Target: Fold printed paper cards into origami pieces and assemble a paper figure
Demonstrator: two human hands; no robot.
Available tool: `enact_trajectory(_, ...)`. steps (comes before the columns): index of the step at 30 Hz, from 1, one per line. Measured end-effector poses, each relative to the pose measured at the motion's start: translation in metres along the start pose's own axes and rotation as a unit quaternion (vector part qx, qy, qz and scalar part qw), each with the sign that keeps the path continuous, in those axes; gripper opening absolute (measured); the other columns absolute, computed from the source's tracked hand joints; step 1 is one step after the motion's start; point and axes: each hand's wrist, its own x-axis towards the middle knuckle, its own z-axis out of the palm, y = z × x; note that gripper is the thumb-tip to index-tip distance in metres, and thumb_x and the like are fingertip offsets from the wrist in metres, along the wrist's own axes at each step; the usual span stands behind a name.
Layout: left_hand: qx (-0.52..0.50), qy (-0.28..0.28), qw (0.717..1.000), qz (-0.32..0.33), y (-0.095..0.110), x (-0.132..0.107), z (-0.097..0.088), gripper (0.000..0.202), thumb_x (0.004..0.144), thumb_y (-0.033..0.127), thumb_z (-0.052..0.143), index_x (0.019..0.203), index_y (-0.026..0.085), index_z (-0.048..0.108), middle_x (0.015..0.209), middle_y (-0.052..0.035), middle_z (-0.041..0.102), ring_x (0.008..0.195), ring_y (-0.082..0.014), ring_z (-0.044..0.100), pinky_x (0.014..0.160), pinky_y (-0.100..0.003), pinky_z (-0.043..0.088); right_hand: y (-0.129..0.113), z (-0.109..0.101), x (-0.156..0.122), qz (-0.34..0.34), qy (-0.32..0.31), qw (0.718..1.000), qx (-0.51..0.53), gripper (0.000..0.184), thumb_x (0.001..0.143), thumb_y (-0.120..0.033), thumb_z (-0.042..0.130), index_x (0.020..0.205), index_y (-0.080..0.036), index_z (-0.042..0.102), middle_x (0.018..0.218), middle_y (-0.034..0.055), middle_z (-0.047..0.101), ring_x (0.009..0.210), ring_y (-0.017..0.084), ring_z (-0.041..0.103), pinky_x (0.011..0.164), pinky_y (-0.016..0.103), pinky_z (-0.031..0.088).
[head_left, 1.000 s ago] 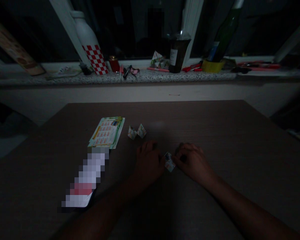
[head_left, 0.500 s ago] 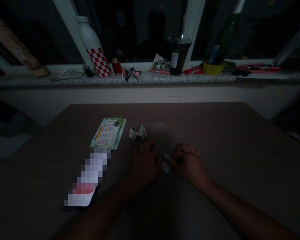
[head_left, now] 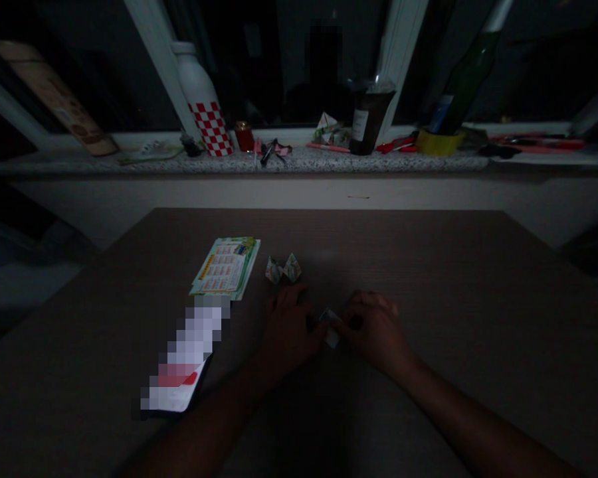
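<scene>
A small folded piece of paper [head_left: 332, 338] lies on the brown table [head_left: 453, 279], between my two hands. My left hand [head_left: 288, 325] has its thumb and fingertips closed on the paper's left edge. From the other side, my right hand [head_left: 376, 328] pinches the right edge with curled fingers. Dim light and the fingers hide part of the paper. Just beyond my left hand stands a printed paper folded into two pointed shapes [head_left: 292, 268].
Left of my hands lie a stack of printed sheets [head_left: 224, 269] and a lit phone [head_left: 179, 392]. The granite windowsill [head_left: 303, 159] carries a checkered bottle [head_left: 212, 126], a dark plastic cup [head_left: 367, 123], a green bottle [head_left: 471, 79] in a yellow tape roll [head_left: 438, 143], and small clutter.
The camera view has turned slightly, so the table and sill appear farther right. Both hands keep their grip; the paper between them shows a plainer, paler face than before.
</scene>
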Motion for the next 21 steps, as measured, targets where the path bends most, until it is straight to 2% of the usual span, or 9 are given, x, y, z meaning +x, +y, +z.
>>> enact_trajectory(10,0.017,-0.060,0.997,-0.040,0.006,0.008,-0.011,0.018,0.074,0.039,0.067,0.067,0.022,0.070,0.139,-0.0084,0.046,0.128,-0.0315,0.039,0.100,-0.054,0.029,0.001,-0.001,0.002,0.010,-0.005,1.000,-0.002,0.026,0.079,-0.044,0.067,0.061,-0.024,0.068,0.078,0.0019,0.063,0.085,0.023,0.055,0.077,0.038,0.031)
enact_trajectory(21,-0.012,-0.073,0.995,-0.064,0.000,0.004,-0.021,0.011,0.073,0.030,0.069,0.069,0.021,0.071,0.141,-0.0073,0.046,0.128,-0.0332,0.039,0.099,-0.056,0.031,0.004,-0.002,0.001,0.005,-0.016,1.000,0.011,0.027,0.080,-0.045,0.064,0.063,-0.025,0.069,0.077,0.0026,0.064,0.082,0.023,0.055,0.076,0.039,0.032)
